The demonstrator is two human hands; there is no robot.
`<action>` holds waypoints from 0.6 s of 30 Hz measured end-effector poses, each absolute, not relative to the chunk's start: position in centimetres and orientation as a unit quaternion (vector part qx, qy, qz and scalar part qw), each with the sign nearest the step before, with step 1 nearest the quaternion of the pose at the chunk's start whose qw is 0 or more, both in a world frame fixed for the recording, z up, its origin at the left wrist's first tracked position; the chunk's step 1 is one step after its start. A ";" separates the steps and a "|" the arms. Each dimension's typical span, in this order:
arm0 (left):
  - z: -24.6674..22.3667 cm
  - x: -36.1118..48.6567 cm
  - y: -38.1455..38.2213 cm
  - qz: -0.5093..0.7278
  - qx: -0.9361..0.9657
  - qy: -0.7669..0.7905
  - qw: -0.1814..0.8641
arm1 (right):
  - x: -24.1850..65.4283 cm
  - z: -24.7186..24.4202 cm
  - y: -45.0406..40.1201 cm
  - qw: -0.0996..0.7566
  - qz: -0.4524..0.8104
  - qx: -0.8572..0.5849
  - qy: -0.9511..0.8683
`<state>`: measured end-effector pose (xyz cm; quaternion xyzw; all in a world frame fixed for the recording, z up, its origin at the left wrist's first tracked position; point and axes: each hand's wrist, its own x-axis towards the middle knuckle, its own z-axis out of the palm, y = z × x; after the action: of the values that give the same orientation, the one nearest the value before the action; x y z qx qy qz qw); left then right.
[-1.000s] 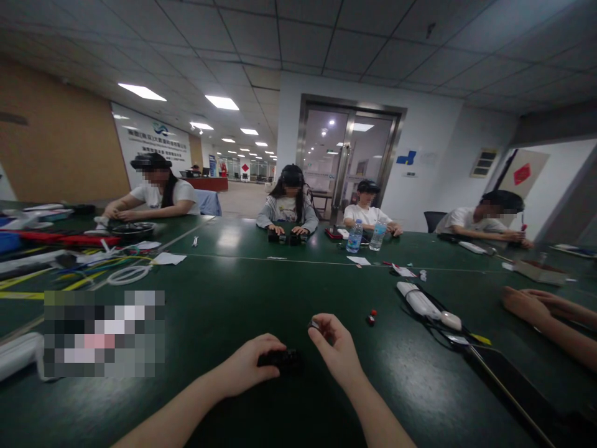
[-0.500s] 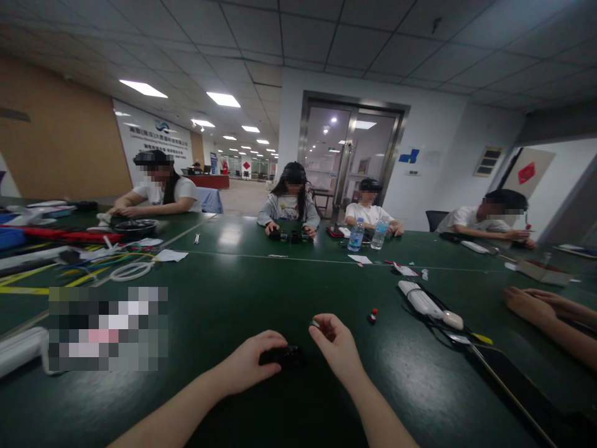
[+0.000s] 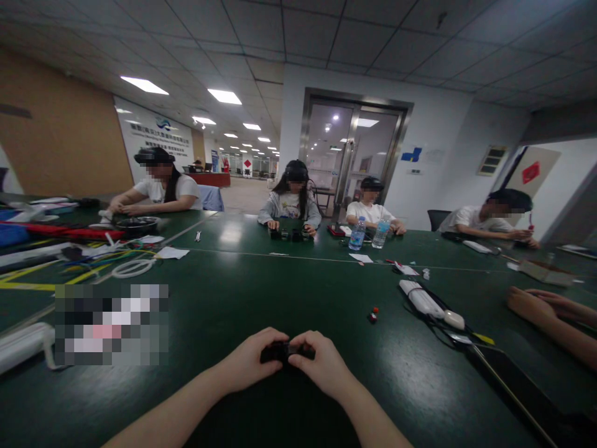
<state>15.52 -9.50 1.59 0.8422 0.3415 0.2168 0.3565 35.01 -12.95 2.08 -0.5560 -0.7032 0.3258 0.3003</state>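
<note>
A small black object point(image 3: 282, 352), its exact kind unclear, is at the table's near middle between my hands. My left hand point(image 3: 252, 362) grips its left end, thumb in front and fingers behind. My right hand point(image 3: 326, 364) is closed around the right end, thumb and fingertips close to the left hand's. Whether a small silvery piece is still pinched in my right fingers is hidden. Farther right on the dark green table point(image 3: 224, 298) lies a tiny red-and-white item point(image 3: 373, 316), apart from both hands.
A white power strip point(image 3: 422, 301) with black cables lies to the right, near a dark flat panel point(image 3: 508, 373). A co-worker's hands point(image 3: 536, 306) rest at far right. Water bottles point(image 3: 357, 235) stand farther back. Loose cables point(image 3: 133, 269) lie left. Several people sit around the table.
My right hand has moved left and down onto the black object; the small silvery piece it pinched before no longer shows. My left hand stays on the object.
</note>
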 end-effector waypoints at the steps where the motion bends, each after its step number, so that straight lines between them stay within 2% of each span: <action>1: 1.6 15.5 -9.5 0.219 0.842 0.339 0.358 | 34.9 2.1 -13.0 0.290 0.324 -0.554 -0.710; 18: 1.8 15.3 -9.8 0.204 0.850 0.335 0.351 | 34.8 2.8 -13.1 0.242 0.314 -0.559 -0.728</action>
<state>15.34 -9.78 1.83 0.8502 0.3354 0.2042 0.3507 34.78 -13.13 2.75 -0.5593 -0.7281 0.3141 0.2416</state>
